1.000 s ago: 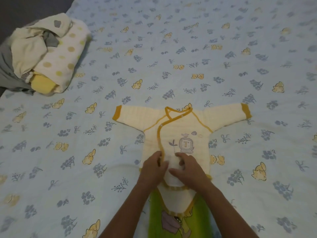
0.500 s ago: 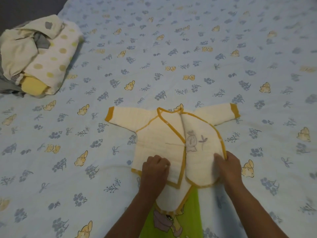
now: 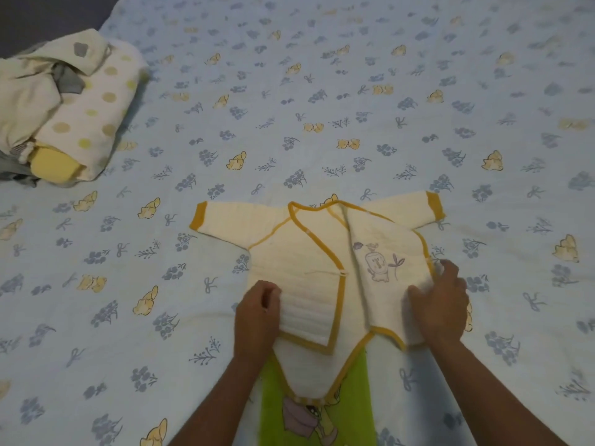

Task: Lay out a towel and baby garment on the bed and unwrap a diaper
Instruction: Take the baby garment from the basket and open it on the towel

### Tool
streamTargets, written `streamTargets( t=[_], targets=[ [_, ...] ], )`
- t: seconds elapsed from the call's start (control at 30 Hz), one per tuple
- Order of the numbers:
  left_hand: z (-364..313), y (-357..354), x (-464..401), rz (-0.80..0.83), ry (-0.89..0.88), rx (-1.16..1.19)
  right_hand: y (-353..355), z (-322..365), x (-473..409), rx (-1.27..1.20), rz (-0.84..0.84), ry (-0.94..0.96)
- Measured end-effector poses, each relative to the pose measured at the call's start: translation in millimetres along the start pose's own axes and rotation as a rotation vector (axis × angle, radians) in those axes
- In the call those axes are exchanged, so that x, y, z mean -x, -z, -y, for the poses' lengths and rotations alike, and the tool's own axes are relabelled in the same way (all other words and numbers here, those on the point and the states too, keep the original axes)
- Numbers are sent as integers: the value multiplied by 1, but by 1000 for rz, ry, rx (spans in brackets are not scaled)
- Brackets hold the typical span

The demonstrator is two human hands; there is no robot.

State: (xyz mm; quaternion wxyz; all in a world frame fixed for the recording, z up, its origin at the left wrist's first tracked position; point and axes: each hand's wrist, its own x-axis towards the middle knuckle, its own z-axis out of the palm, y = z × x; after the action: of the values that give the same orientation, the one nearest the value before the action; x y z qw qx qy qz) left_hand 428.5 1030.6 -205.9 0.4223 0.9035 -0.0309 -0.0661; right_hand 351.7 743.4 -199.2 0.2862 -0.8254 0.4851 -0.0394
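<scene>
A cream baby garment [image 3: 309, 252] with mustard trim lies flat on the bed, sleeves spread left and right. Its right front flap, with a small purple print, is turned outward. My right hand [image 3: 439, 304] grips that flap at its outer lower edge. My left hand [image 3: 257, 313] pinches the left front panel near its lower edge. Under the garment's bottom lies a green towel [image 3: 354, 410] with a cartoon figure, reaching to the near edge of the view. No diaper is in view.
The bed [image 3: 354, 91] is covered by a pale blue sheet with a flower and yellow animal print. A pile of folded cloths [image 3: 61, 107], cream, dotted, grey and yellow, sits at the far left near the bed's edge.
Both hands were together at the garment's middle. My right hand has pulled the printed front flap open to the right, and my left hand has shifted left onto the other panel.
</scene>
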Motion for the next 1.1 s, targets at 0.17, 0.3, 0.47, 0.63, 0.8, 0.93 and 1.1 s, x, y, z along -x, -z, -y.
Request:
streamTargets(
  t=[0.17,0.3,0.47,0.63,0.8,0.93,1.1],
  targets=[
    [-1,-9,15,426,-300,-290,-13,27,17,106,-74,477],
    [-3,-30,24,361,-352,-424,-43,26,28,38,331,523],
    [-4,-24,12,243,-209,-158,-58,5,39,142,348,575],
    [13,25,-24,-240,219,108,-61,7,41,152,350,548],
    [58,71,-47,-487,471,204,-63,9,41,167,346,527],
    [75,74,-45,-384,464,39,-64,7,41,185,352,540],
    [55,79,-48,-280,569,-301,-54,15,34,194,431,481]
  ],
)
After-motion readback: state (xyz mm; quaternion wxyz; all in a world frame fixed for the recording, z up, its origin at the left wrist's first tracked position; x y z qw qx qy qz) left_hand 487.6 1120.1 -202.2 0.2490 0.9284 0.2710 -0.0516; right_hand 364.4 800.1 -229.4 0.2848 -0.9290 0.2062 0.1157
